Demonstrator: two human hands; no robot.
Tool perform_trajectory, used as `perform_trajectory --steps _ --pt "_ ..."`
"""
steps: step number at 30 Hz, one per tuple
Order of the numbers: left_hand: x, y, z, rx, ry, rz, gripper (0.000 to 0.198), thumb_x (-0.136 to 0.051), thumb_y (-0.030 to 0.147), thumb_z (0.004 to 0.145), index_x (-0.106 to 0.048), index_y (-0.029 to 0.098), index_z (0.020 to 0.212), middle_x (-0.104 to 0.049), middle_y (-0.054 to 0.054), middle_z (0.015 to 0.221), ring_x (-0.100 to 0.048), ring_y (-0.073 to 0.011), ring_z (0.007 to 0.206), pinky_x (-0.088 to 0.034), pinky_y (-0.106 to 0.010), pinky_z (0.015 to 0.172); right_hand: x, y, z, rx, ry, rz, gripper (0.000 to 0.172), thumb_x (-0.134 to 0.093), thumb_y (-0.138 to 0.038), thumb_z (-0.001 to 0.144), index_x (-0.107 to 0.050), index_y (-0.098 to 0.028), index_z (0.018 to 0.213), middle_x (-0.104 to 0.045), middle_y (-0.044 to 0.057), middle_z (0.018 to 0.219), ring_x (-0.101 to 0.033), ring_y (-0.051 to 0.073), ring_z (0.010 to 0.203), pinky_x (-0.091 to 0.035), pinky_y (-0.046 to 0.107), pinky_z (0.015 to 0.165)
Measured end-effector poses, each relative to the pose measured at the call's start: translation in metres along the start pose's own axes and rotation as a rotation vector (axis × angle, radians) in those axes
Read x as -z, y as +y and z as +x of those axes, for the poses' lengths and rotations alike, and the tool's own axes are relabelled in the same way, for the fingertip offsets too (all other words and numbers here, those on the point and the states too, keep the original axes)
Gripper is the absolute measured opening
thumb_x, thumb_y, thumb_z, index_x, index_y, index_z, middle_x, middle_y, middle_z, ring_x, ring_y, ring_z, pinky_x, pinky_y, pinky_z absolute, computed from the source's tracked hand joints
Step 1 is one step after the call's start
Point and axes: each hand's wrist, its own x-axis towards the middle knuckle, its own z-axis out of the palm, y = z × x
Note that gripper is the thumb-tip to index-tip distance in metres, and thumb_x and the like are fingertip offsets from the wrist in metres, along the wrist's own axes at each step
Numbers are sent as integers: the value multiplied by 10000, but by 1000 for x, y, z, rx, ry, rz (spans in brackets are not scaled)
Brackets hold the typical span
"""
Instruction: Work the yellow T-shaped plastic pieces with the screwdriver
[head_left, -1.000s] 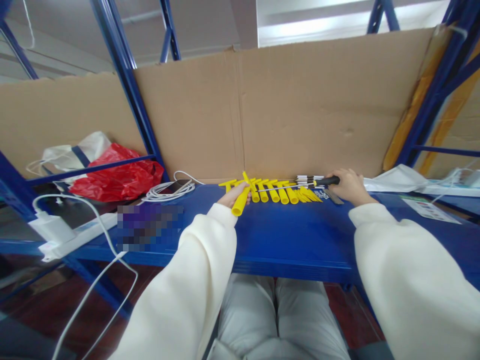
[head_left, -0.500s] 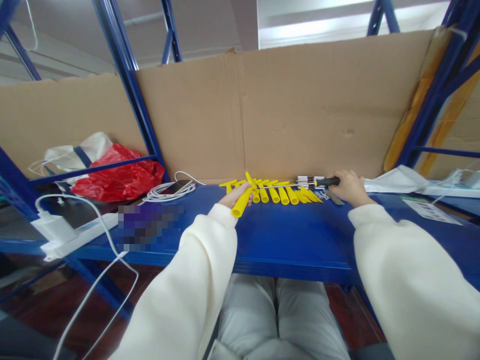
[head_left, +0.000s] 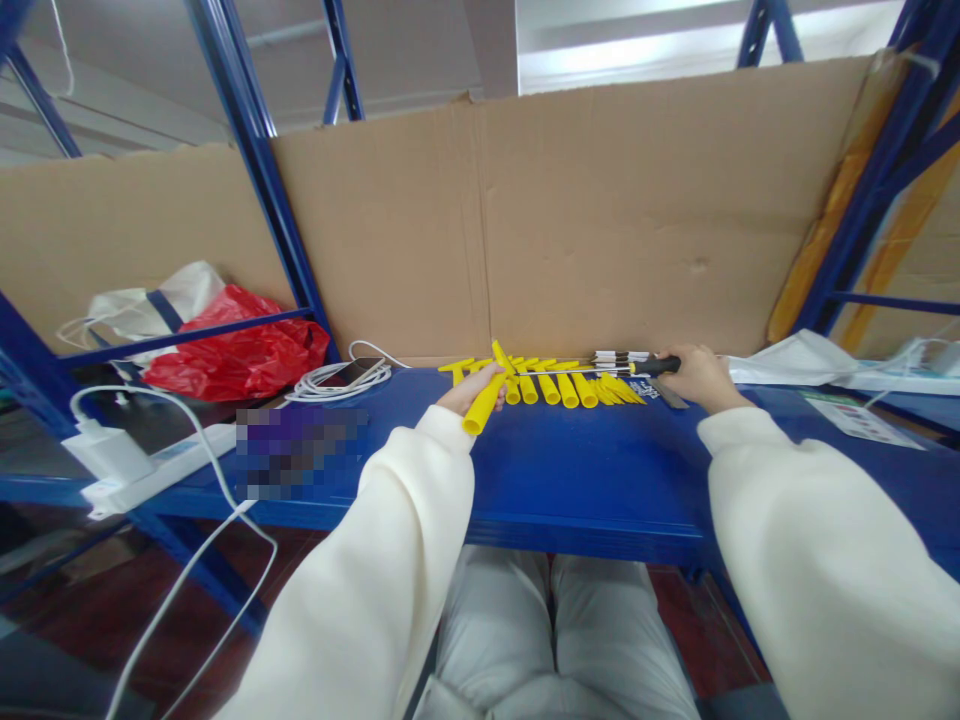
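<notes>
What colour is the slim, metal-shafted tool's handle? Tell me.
The handle is mostly black, clearest in the head view.

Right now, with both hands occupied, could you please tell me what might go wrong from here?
The black-handled screwdriver in the right hand points toward the yellow T-shaped piece in the left hand, so a slip might jab that hand. Its shaft passes close to the row of yellow pieces; a dip could knock them askew. The flat grey blade beside the right hand might scrape it, though its sharpness cannot be seen.
</notes>
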Motion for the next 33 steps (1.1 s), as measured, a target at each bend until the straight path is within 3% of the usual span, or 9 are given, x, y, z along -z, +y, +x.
perform_trajectory --steps 14,23,28,33 --pt "-6 4 -9 -1 32 86 298 -332 206 1071 -499 205 824 -446 52 430 -389 -101 308 -308 -184 364 2 7 4 24 -241 -42 377 -617 -287 693 -813 -250 1012 -736 52 736 -717 280 780 -501 325 678" --pt "-9 1 -8 -10 44 89 251 -383 199 1057 -509 201 841 -465 53 442 -400 -102 303 -313 -196 367 6 0 -3 57 -64 -106 249 -635 -331 775 -764 -234 965 -768 115 900 -712 303 863 -486 342 679" --pt "-8 -1 -6 -45 48 64 254 -371 195 1049 -516 199 841 -465 47 437 -404 -105 315 -315 -189 378 7 -3 -3 45 -81 -99 234 -639 -343 785 -747 -251 971 -741 94 796 -696 305 799 -463 348 657" --pt "-8 -4 -2 -23 96 35 238 -403 205 1038 -517 197 830 -468 43 439 -406 -103 313 -305 -190 365 4 0 2 152 -57 -62 307 -613 -330 772 -759 -238 1026 -751 117 947 -668 328 964 -504 391 788"
